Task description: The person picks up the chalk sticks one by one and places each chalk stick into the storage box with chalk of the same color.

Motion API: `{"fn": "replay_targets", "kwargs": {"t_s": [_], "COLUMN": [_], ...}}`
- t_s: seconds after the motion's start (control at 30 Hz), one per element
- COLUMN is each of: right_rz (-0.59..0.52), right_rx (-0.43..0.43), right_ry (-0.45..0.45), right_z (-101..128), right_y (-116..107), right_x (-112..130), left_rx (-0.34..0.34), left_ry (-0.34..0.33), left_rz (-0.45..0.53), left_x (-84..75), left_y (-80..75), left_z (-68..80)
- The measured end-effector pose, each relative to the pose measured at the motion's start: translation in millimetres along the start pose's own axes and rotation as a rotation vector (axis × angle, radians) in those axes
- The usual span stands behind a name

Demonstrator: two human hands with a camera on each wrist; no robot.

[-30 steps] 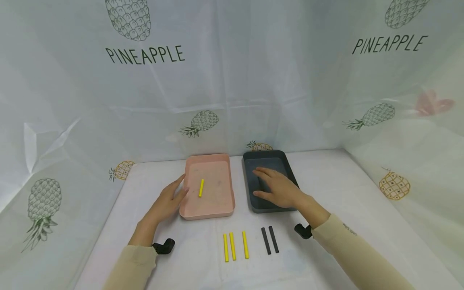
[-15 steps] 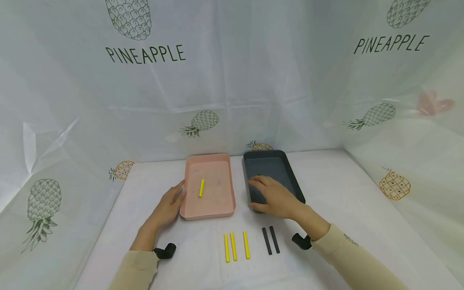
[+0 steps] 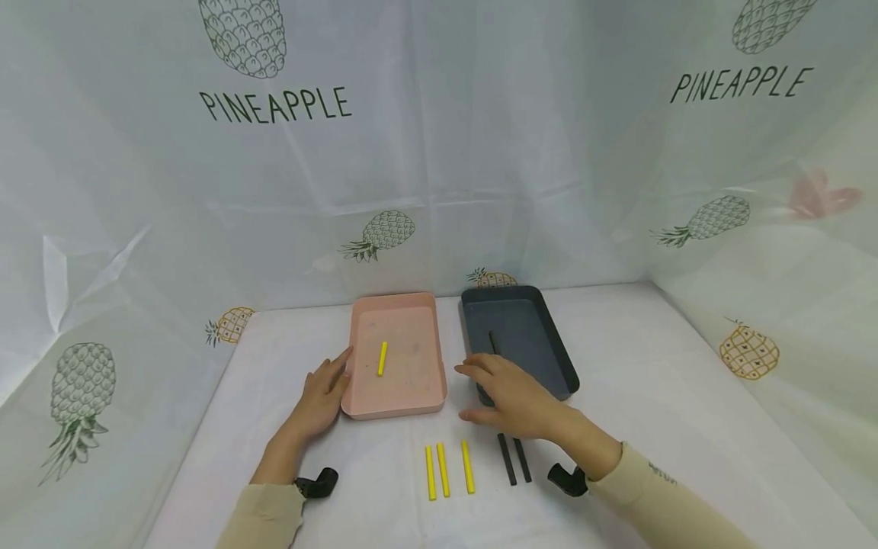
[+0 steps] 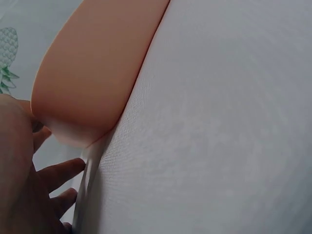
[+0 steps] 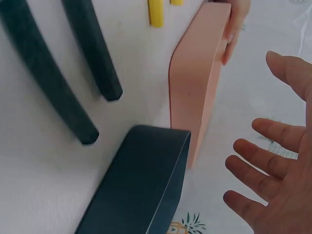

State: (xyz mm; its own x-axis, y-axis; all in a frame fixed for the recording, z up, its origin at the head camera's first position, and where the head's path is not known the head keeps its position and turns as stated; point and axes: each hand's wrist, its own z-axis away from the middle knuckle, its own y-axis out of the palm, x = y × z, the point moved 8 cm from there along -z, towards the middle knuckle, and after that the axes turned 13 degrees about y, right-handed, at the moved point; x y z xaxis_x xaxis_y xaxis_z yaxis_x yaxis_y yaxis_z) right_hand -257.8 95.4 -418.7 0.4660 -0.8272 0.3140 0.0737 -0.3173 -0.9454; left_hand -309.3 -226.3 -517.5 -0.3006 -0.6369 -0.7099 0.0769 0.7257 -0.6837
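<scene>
My left hand [image 3: 322, 396] rests at the left side of a pink tray [image 3: 428, 396], its fingertips right at the rim. In the left wrist view the fingers lie beside the corner of the pink tray [image 4: 92, 73]. Inside that tray is a yellow stick [image 3: 382, 358]. My right hand [image 3: 514, 396] hovers over the near edge of a dark grey tray [image 3: 562, 366], fingers apart and holding nothing; the right wrist view shows the fingers [image 5: 273, 161] spread. A dark stick [image 3: 492, 341] lies in the grey tray, partly hidden by this hand.
Several yellow sticks [image 3: 443, 470] lie on the white cloth in front of the trays. To their right are two dark sticks [image 3: 507, 459], their far ends near my right hand. Behind the trays hangs a white curtain [image 3: 480, 168] printed with pineapples.
My right hand has drawn back toward me from over the grey tray, uncovering part of the dark stick in it. The left hand has slid slightly nearer along the pink tray's side.
</scene>
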Motion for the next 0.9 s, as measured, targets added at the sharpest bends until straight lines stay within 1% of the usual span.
{"fn": "replay_targets", "kwargs": {"t_s": [0.3, 0.53, 0.73, 0.9], "right_rz": [0.02, 0.025, 0.05, 0.062], "right_rx": [0.038, 0.073, 0.11, 0.151], "right_ry": [-0.02, 0.014, -0.003, -0.013], "right_z": [3, 4, 7, 9], "right_y": [11, 20, 32, 42], "right_x": [12, 18, 29, 36], "left_rx": [-0.021, -0.044, -0.052, -0.058], "left_ry": [0.001, 0.023, 0.016, 0.018], "left_rz": [-0.007, -0.024, -0.054, -0.057], "left_x": [2.4, 0.0, 2.0, 4.7], "left_y": [2.0, -0.6, -0.1, 2.8], "left_z": [1.8, -0.3, -0.8, 0.2]}}
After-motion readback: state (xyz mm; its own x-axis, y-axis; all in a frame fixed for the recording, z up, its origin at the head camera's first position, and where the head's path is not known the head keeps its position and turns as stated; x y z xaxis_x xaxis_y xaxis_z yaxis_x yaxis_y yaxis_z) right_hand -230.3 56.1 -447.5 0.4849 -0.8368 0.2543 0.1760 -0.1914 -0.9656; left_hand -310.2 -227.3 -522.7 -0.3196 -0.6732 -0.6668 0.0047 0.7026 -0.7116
